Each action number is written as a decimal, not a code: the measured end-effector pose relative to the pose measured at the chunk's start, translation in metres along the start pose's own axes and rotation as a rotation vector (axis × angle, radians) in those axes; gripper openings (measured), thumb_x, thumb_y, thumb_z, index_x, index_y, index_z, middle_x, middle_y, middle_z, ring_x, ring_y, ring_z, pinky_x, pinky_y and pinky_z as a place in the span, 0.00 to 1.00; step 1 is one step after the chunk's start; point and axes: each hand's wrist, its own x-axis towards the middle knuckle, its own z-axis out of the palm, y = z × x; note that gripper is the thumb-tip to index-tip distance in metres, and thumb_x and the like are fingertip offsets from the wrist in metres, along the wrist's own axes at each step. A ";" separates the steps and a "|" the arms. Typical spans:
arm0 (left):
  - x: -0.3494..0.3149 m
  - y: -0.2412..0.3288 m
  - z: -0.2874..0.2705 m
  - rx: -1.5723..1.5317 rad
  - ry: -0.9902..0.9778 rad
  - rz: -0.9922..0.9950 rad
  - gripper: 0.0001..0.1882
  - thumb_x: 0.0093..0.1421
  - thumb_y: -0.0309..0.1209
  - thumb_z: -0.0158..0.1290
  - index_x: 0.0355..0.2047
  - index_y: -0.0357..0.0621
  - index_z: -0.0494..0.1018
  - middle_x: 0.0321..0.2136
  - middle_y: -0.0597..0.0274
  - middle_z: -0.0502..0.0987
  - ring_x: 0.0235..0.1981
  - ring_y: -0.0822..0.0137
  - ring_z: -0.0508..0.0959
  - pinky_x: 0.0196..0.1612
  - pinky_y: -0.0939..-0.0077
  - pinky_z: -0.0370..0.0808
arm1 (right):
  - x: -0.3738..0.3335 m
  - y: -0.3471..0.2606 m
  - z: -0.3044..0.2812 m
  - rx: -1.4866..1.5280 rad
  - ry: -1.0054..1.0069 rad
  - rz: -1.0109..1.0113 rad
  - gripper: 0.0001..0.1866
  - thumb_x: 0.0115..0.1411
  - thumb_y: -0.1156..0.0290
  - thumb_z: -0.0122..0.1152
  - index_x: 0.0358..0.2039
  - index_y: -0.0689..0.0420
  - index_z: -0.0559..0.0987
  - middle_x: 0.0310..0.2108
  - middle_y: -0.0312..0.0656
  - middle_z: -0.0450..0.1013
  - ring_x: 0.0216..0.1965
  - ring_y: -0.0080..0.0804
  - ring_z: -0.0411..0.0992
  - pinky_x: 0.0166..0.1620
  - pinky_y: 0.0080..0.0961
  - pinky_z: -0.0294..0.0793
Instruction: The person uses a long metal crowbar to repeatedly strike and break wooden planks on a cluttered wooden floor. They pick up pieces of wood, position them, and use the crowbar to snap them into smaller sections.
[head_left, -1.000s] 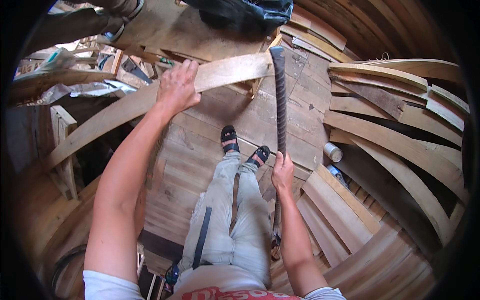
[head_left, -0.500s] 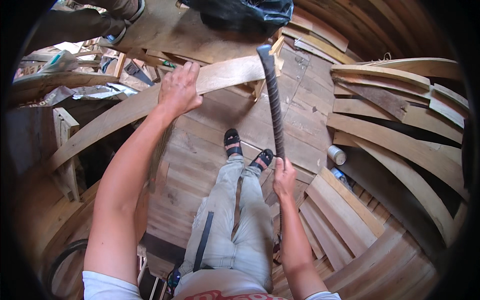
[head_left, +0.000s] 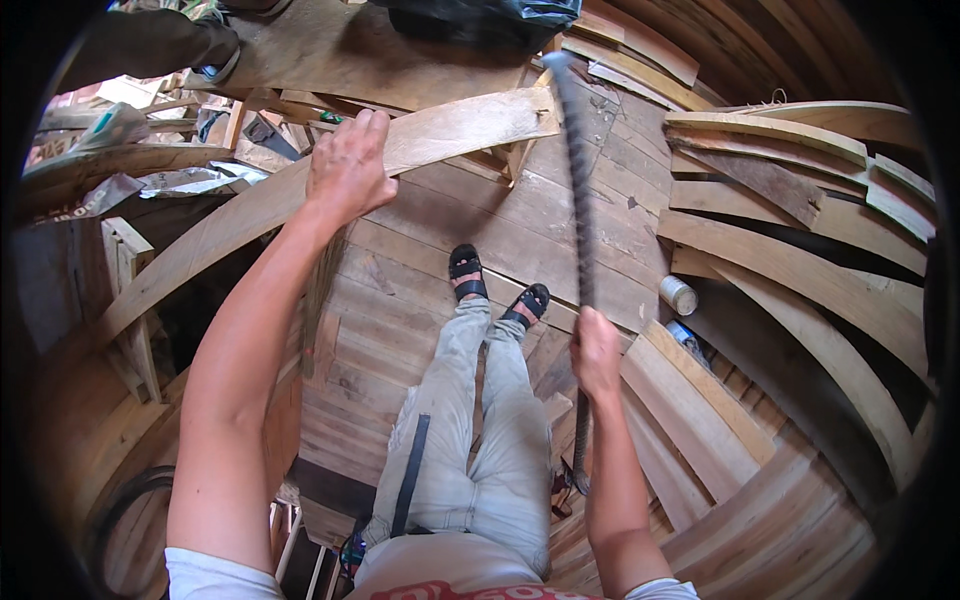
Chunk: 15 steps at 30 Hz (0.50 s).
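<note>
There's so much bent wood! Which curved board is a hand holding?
The long curved board on the left, gripped by the left hand. The curved boards on the right have no hand on them.

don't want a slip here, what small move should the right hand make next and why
Probably best that the right hand steadies the rod: its upper part looks blurred close to the plank's right end, while the left hand grips that plank.
</note>
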 end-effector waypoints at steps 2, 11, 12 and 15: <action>0.003 0.001 -0.004 0.001 -0.013 -0.019 0.26 0.37 0.29 0.59 0.38 0.41 0.62 0.35 0.53 0.69 0.40 0.50 0.73 0.43 0.58 0.72 | 0.011 0.004 0.014 -0.110 -0.049 0.041 0.28 0.66 0.47 0.43 0.28 0.62 0.73 0.15 0.38 0.63 0.18 0.26 0.62 0.24 0.31 0.62; -0.001 0.000 -0.002 -0.017 0.011 0.002 0.24 0.38 0.28 0.58 0.36 0.41 0.61 0.34 0.52 0.69 0.39 0.49 0.73 0.42 0.57 0.72 | -0.031 -0.001 -0.021 0.077 0.002 -0.001 0.30 0.65 0.44 0.42 0.24 0.62 0.69 0.14 0.37 0.62 0.18 0.28 0.62 0.23 0.29 0.60; 0.000 0.000 -0.002 -0.022 0.007 0.012 0.24 0.38 0.28 0.58 0.36 0.41 0.61 0.34 0.52 0.69 0.39 0.49 0.73 0.42 0.57 0.72 | -0.029 -0.001 -0.022 0.086 0.005 0.002 0.29 0.65 0.45 0.42 0.24 0.62 0.69 0.14 0.38 0.62 0.19 0.28 0.63 0.24 0.29 0.60; 0.003 0.001 0.001 0.003 0.019 0.013 0.24 0.38 0.28 0.57 0.36 0.41 0.62 0.34 0.53 0.69 0.39 0.49 0.73 0.42 0.58 0.72 | 0.004 0.013 -0.001 -0.008 0.027 0.008 0.28 0.66 0.47 0.41 0.24 0.62 0.69 0.15 0.39 0.63 0.21 0.28 0.64 0.25 0.30 0.62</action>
